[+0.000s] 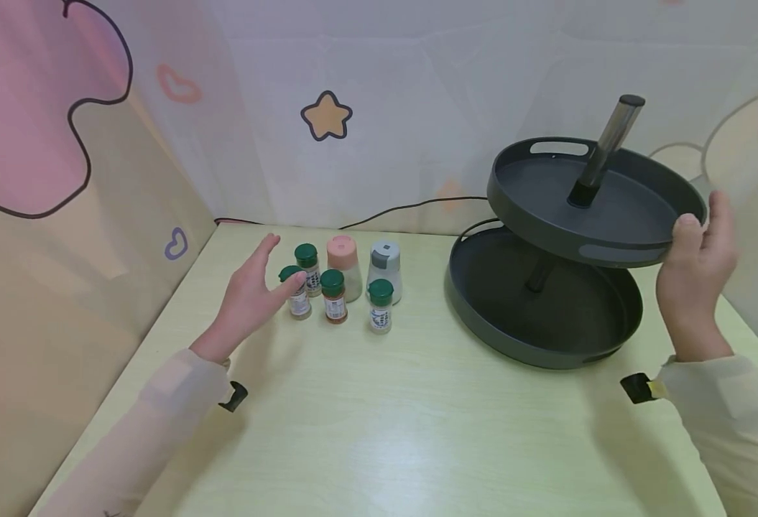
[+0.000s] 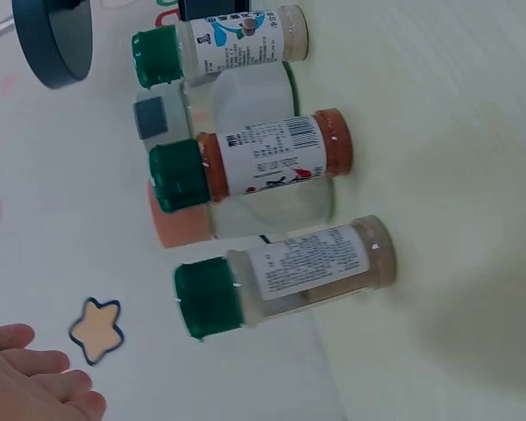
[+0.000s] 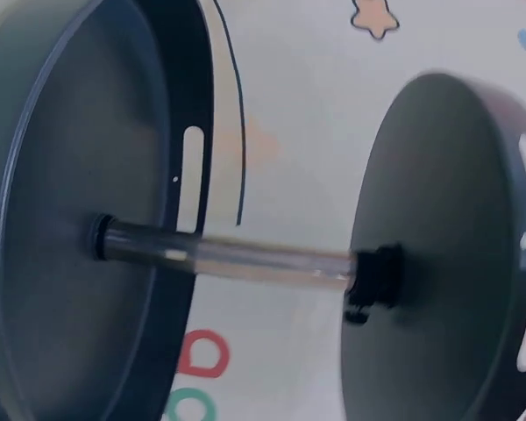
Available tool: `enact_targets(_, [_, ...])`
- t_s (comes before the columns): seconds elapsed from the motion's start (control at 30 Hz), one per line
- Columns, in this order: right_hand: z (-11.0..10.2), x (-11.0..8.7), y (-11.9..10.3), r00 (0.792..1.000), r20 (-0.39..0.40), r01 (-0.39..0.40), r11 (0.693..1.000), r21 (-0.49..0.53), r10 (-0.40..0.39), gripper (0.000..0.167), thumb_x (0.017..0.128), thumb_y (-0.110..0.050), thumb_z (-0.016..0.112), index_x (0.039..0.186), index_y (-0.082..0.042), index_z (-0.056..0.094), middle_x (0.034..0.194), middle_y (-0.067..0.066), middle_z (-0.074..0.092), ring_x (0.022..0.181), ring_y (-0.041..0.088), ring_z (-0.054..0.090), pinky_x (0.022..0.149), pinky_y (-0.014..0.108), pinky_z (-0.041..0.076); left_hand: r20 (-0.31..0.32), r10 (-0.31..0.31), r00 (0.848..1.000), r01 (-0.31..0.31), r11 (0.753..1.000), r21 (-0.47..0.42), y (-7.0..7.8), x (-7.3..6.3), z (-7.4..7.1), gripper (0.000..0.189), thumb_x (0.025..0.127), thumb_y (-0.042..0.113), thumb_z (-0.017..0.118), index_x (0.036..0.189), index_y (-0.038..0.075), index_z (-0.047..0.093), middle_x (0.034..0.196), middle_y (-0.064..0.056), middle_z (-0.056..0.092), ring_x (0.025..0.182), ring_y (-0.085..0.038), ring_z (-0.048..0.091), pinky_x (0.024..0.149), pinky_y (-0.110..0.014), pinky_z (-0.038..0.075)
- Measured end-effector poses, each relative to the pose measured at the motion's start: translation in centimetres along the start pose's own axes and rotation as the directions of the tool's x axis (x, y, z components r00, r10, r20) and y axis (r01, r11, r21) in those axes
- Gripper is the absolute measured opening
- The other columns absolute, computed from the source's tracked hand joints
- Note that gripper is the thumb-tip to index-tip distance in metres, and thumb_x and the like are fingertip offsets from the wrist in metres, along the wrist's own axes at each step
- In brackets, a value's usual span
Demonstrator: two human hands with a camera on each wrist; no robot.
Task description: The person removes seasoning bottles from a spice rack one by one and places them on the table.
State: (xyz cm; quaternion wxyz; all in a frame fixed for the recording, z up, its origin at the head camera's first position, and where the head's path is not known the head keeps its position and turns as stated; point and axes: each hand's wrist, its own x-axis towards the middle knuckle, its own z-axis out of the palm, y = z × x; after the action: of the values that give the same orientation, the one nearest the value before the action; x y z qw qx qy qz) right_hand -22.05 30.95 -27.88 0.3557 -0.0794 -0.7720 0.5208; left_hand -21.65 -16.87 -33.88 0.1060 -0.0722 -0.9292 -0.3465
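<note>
My left hand (image 1: 247, 301) is spread beside a group of green-capped spice jars, its thumb in front of the leftmost jar (image 1: 299, 304); in the left wrist view a gap shows between fingers and jars. Another jar (image 1: 312, 280) stands behind, a red-brown one (image 1: 335, 307) in the middle, and one (image 1: 381, 316) to the right. A pink-capped shaker (image 1: 343, 255) and a grey-capped shaker (image 1: 385, 260) stand behind them. My right hand (image 1: 698, 276) is at the right rim of the upper tray (image 1: 540, 222) of a dark two-tier rack, fingers extended, thumb by the edge.
The rack's lower tray (image 1: 547, 355) rests on the pale table (image 1: 379, 431), joined to the upper one by a pole (image 3: 272, 263). A clear tube (image 1: 611, 140) rises from the upper tray. Behind, a black cable (image 1: 411, 206) runs along the patterned backdrop (image 1: 417, 108).
</note>
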Motion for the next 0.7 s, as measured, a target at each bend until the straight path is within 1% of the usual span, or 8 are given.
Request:
enact_targets(0.07, [0.3, -0.5, -0.5, 0.996, 0.011, 0.09, 0.996, 0.006, -0.09, 0.051, 0.087, -0.015, 0.028, 0.138, -0.014, 0.027, 0.142, -0.001, 0.03, 0.127, -0.001, 0.024, 0.101, 0.008, 0.018, -0.005, 0.093, 0.996, -0.093, 0.995, 0.029, 0.6, -0.3, -0.1, 0.077, 0.083, 0.047, 0.052, 0.142, 0.011, 0.016, 0.148, -0.008, 0.015, 0.135, -0.029, 0.017, 0.103, -0.055, 0.02])
enact_targets(0.13, [0.5, -1.1, -1.0, 0.983, 0.032, 0.179, 0.984, 0.001, -0.179, 0.053, 0.085, -0.014, 0.029, 0.138, -0.012, 0.028, 0.142, 0.001, 0.03, 0.128, 0.001, 0.025, 0.103, 0.01, 0.018, 0.011, 0.19, 0.982, -0.19, 0.979, 0.068, 1.3, -0.6, -0.2, 0.077, 0.084, 0.047, 0.051, 0.142, 0.01, 0.015, 0.149, -0.008, 0.011, 0.136, -0.028, 0.011, 0.104, -0.056, 0.016])
enact_targets(0.27, [1.1, -2.3, -1.8, 0.924, 0.081, 0.374, 0.927, 0.016, -0.374, 0.054, 0.084, -0.022, 0.036, 0.135, -0.005, 0.033, 0.142, 0.009, 0.032, 0.132, 0.009, 0.024, 0.107, 0.019, 0.014, 0.094, 0.349, 0.933, -0.36, 0.915, 0.18, 2.9, -1.2, -0.1, 0.079, 0.084, 0.046, 0.052, 0.142, 0.009, 0.013, 0.149, -0.009, 0.008, 0.137, -0.028, 0.005, 0.105, -0.056, 0.012])
enact_targets(0.3, [1.2, -2.7, -2.0, 0.906, 0.104, 0.412, 0.911, 0.018, -0.411, 0.056, 0.085, -0.027, 0.039, 0.136, -0.004, 0.032, 0.144, 0.009, 0.027, 0.135, 0.01, 0.017, 0.109, 0.021, 0.01, 0.117, 0.379, 0.918, -0.395, 0.894, 0.209, 3.3, -1.4, 0.1, 0.079, 0.084, 0.046, 0.052, 0.142, 0.009, 0.013, 0.149, -0.008, 0.007, 0.137, -0.028, 0.004, 0.106, -0.054, 0.012])
enact_targets(0.37, [1.6, -3.2, -2.2, 0.855, 0.144, 0.498, 0.866, 0.036, -0.498, 0.06, 0.087, -0.036, 0.042, 0.134, -0.001, 0.035, 0.143, 0.014, 0.027, 0.136, 0.015, 0.015, 0.11, 0.026, 0.008, 0.161, 0.436, 0.886, -0.464, 0.847, 0.261, 3.9, -1.6, 0.4, 0.081, 0.083, 0.045, 0.053, 0.142, 0.01, 0.011, 0.15, -0.007, 0.005, 0.137, -0.027, 0.003, 0.107, -0.052, 0.013])
enact_targets(0.53, [2.9, -4.4, -2.6, 0.699, 0.251, 0.678, 0.732, 0.066, -0.669, 0.072, 0.086, -0.053, 0.042, 0.131, 0.002, 0.036, 0.14, 0.019, 0.031, 0.136, 0.024, 0.017, 0.111, 0.037, 0.009, 0.254, 0.541, 0.802, -0.597, 0.737, 0.317, 4.9, -2.2, 1.8, 0.079, 0.084, 0.052, 0.047, 0.142, 0.012, 0.012, 0.15, -0.004, 0.001, 0.138, -0.021, -0.002, 0.107, -0.049, 0.013])
enact_targets(0.6, [3.4, -5.0, -2.7, 0.636, 0.293, 0.73, 0.68, 0.07, -0.714, 0.072, 0.086, -0.055, 0.04, 0.132, 0.0, 0.037, 0.14, 0.017, 0.032, 0.135, 0.025, 0.018, 0.111, 0.039, 0.01, 0.287, 0.563, 0.775, -0.631, 0.709, 0.314, 5.2, -2.3, 2.4, 0.077, 0.085, 0.056, 0.041, 0.142, 0.012, 0.014, 0.15, -0.005, 0.002, 0.138, -0.021, -0.001, 0.108, -0.049, 0.013])
enact_targets(0.7, [4.2, -5.8, -2.6, 0.555, 0.365, 0.788, 0.613, 0.059, -0.748, 0.07, 0.086, -0.057, 0.037, 0.134, -0.005, 0.037, 0.142, 0.011, 0.031, 0.136, 0.023, 0.018, 0.111, 0.038, 0.011, 0.33, 0.585, 0.741, -0.67, 0.675, 0.309, 5.6, -2.6, 3.3, 0.077, 0.085, 0.061, 0.035, 0.142, 0.014, 0.015, 0.15, -0.006, 0.005, 0.138, -0.023, 0.003, 0.108, -0.047, 0.014])
